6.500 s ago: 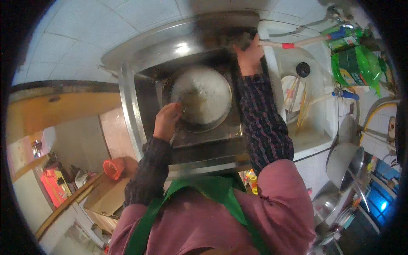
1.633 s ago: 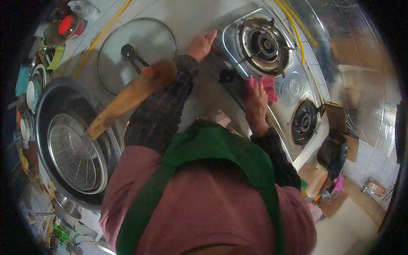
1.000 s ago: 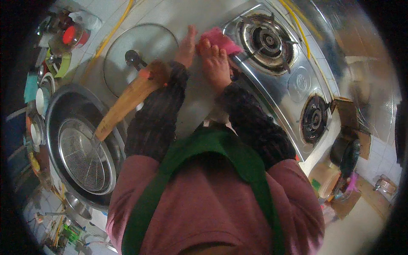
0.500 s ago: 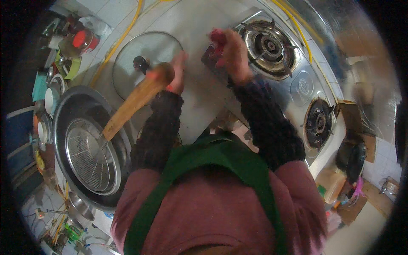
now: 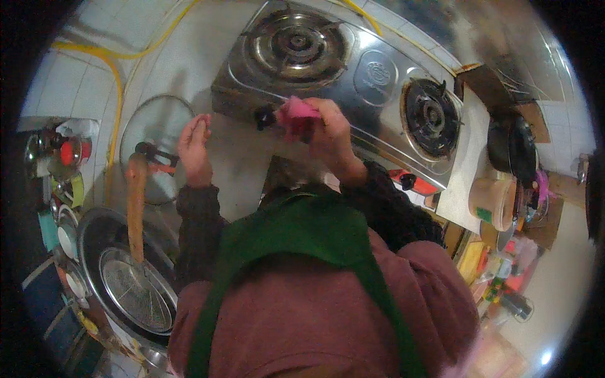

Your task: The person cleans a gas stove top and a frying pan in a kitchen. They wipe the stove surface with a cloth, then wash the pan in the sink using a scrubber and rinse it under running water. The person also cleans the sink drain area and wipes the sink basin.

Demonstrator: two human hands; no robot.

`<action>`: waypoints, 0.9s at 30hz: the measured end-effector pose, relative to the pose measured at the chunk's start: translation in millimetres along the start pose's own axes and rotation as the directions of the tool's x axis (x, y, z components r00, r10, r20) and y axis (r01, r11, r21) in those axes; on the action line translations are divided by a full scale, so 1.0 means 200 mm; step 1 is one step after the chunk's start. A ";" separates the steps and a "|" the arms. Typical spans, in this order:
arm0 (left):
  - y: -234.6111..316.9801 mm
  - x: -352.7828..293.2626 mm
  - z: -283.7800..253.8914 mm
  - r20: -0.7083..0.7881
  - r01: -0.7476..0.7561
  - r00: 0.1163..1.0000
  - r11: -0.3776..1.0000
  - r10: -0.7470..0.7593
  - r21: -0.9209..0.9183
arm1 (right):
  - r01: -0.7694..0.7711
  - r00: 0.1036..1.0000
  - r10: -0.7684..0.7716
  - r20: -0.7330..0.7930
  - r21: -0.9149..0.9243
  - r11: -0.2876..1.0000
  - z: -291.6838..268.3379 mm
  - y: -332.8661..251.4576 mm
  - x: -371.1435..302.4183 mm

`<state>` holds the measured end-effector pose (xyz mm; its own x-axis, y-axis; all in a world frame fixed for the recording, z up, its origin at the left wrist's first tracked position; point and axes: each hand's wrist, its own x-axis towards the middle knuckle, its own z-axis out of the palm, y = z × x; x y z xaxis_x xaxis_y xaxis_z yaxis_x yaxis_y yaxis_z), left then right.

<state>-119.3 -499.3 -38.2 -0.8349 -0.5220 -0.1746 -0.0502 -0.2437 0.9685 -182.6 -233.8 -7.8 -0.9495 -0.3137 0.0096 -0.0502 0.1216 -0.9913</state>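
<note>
My right hand (image 5: 334, 135) grips a pink cloth (image 5: 295, 116) and presses it against the front face of a steel two-burner gas stove (image 5: 353, 69), right beside a black knob (image 5: 265, 118). My left hand (image 5: 194, 148) hovers over the white counter (image 5: 233, 157) with its fingers loosely curled and nothing in it. It is close to a round glass lid (image 5: 154, 132) lying flat on the counter.
A wooden-handled wire strainer (image 5: 135, 208) rests in a large dark wok (image 5: 104, 264) at the lower left. Dishes and cups crowd the left edge. A yellow gas hose (image 5: 120, 69) runs along the tiled wall. A black pot (image 5: 510, 148) and a beige container (image 5: 495, 201) stand at the right.
The right hand has carried the pink cloth from the counter edge to the stove front by the knob. The left hand has drawn back from the lid area and lifted.
</note>
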 end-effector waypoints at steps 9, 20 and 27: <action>-0.05 -0.30 0.69 0.522 -0.319 0.847 0.880 0.098 0.353 | 0.222 0.934 -0.344 0.094 -0.909 0.354 -0.41 0.12 -0.16; -0.13 -0.39 0.98 0.736 -0.679 0.634 0.626 0.237 0.383 | 0.043 0.918 -0.379 -0.114 -0.923 0.381 -0.72 0.37 0.07; -0.11 -0.40 1.09 0.771 -0.784 0.591 0.393 0.238 0.480 | -0.147 0.988 0.091 -0.124 -0.940 0.309 -1.02 0.29 0.70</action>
<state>-170.3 -274.4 -6.1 -0.9278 0.2635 0.2639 0.3719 0.7063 0.6024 -382.2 -78.8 -36.7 -0.9812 -0.1819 -0.0644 -0.1674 0.9685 -0.1842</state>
